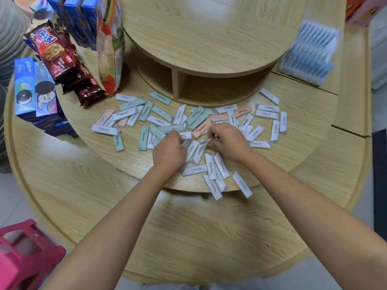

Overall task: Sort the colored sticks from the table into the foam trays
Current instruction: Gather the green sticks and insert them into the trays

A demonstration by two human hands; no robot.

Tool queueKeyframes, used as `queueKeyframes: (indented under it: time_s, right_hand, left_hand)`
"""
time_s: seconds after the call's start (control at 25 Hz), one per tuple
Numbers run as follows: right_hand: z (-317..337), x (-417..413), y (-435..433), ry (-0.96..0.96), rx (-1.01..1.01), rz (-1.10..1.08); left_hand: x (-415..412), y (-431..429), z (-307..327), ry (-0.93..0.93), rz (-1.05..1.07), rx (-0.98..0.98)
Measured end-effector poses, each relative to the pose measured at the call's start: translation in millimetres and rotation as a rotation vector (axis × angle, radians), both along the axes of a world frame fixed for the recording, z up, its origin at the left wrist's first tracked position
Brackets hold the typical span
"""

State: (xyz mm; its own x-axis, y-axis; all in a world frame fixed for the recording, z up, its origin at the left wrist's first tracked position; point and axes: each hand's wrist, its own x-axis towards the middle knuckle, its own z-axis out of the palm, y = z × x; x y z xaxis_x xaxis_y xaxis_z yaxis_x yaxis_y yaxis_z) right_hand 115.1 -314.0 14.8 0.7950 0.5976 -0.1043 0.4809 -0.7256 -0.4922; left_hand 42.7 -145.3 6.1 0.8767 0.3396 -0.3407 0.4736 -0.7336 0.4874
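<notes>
Several small wrapped sticks in white, mint green and pink point(202, 126) lie scattered across the middle tier of a round wooden stand point(293, 151). My left hand point(169, 151) is curled over the pile with a white stick point(186, 135) at its fingertips. My right hand point(227, 141) pinches a thin white stick point(206, 141) between thumb and fingers. Both hands nearly touch above the centre of the pile. A white foam tray point(307, 53) with blue pieces set in rows stands tilted at the far right.
Snack packets point(56, 57) and blue biscuit boxes point(33, 86) crowd the left side of the stand. An upper round shelf point(209, 38) overhangs the back of the pile. A pink plastic stool point(23, 256) sits on the floor at lower left.
</notes>
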Motion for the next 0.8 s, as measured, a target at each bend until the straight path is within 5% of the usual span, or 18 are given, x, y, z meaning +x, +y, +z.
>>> queueKeyframes:
  time_s: [0.32,0.8]
  right_hand:
    - [10.4,-0.8,-1.6,0.152,0.048,-0.077]
    - [23.0,-59.6,82.1,0.553,0.425,-0.12]
  left_hand:
    - [-30.7,23.3,18.2,-0.118,0.005,-0.181]
    - [-67.1,44.1,14.9,-0.225,0.67,-1.476]
